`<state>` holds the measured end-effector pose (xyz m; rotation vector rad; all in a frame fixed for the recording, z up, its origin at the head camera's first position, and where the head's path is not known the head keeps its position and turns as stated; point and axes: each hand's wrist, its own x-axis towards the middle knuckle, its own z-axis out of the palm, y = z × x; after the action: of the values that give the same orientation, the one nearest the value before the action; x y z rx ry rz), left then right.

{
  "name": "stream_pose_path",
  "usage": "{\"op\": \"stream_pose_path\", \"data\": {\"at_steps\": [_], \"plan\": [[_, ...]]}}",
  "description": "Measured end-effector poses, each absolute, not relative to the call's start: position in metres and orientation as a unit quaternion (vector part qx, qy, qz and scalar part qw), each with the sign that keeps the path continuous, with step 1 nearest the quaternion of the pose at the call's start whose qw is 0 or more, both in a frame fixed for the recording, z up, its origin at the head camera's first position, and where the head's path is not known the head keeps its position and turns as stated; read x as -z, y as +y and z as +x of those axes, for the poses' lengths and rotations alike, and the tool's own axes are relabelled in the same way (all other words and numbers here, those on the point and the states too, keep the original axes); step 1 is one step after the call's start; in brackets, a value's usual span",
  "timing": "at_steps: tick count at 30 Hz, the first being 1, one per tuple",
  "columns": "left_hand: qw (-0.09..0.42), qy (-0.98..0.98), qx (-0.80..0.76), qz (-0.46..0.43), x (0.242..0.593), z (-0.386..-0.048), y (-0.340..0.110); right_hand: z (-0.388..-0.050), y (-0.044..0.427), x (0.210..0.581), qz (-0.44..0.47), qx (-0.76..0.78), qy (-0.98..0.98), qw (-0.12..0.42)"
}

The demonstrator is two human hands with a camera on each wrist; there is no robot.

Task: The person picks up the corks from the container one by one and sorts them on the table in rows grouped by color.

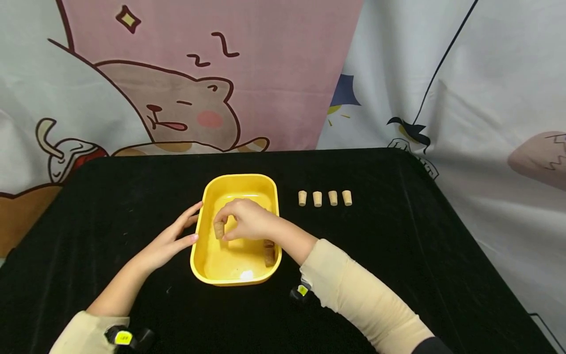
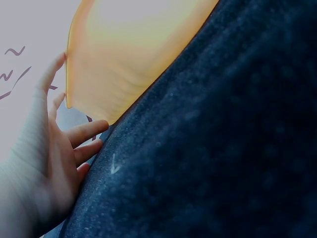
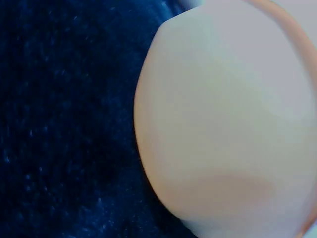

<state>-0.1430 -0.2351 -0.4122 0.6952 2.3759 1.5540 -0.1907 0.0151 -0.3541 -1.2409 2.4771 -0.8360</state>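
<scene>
The right hand (image 1: 249,220) pinched a cork (image 1: 219,230) near the yellow tray's (image 1: 239,283) left edge, where a slack pinch risked toppling it, while the left hand (image 1: 165,246), fingers spread, touched that edge, the tray standing on a black-clothed table (image 1: 420,236) before a cartoon-printed curtain (image 1: 287,73).

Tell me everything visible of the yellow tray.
The yellow tray is a smooth, plastic-looking rounded rectangle with raised walls and an open top. It sits upright on black cloth, longer sides running front to back. The left hand touches its left side. The right hand is over it, pinching a cork; brown pieces are inside along its right wall.
</scene>
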Motion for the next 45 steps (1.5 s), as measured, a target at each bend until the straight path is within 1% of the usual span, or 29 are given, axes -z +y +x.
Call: {"op": "stream_pose_path", "data": {"at_steps": [5,12,17,24,33,45], "plan": [[0.107,0.809,-0.528,0.235,0.412,-0.143,-0.235,-0.186,0.026,0.348,-0.428,0.320,0.840,0.089],[0.105,0.810,-0.527,0.234,0.412,-0.143,-0.235,-0.179,0.044,0.335,-0.430,0.374,0.821,0.028],[0.104,0.809,-0.529,0.235,0.412,-0.144,-0.235,-0.176,0.064,0.326,-0.424,0.389,0.818,-0.002],[0.104,0.810,-0.529,0.231,0.413,-0.145,-0.235,-0.178,0.093,0.324,-0.429,0.399,0.808,-0.055],[0.104,0.811,-0.529,0.228,0.414,-0.145,-0.236,-0.184,0.129,0.329,-0.388,0.387,0.833,-0.074],[0.105,0.807,-0.532,0.235,0.413,-0.144,-0.236,-0.192,0.166,0.343,-0.350,0.366,0.860,-0.064]]}}
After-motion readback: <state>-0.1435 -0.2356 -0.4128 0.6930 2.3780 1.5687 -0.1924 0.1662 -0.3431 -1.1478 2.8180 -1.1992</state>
